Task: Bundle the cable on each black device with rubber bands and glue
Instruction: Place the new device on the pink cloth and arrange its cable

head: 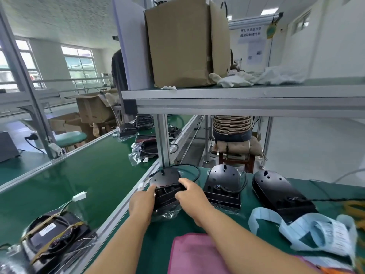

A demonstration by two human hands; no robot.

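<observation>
Three black devices lie in a row on the green bench. My left hand [142,202] grips the near left side of the leftmost device [166,179], which rests on a clear plastic bag. My right hand [190,194] holds its right side, thumb on top. Its thin black cable [194,171] loops loose behind it, and a white connector [141,186] pokes out at its left. The middle device [222,181] and the right device [276,188] lie untouched to the right. A device bundled with rubber bands [53,236] sits on the conveyor at lower left.
A green conveyor belt [94,175] runs along the left, with bagged devices [145,149] farther up. An aluminium post [163,139] carries a shelf with a cardboard box [185,42]. A strip of pale blue labels [308,232] and a pink cloth [193,254] lie near me. A person sits on a stool [235,141] behind.
</observation>
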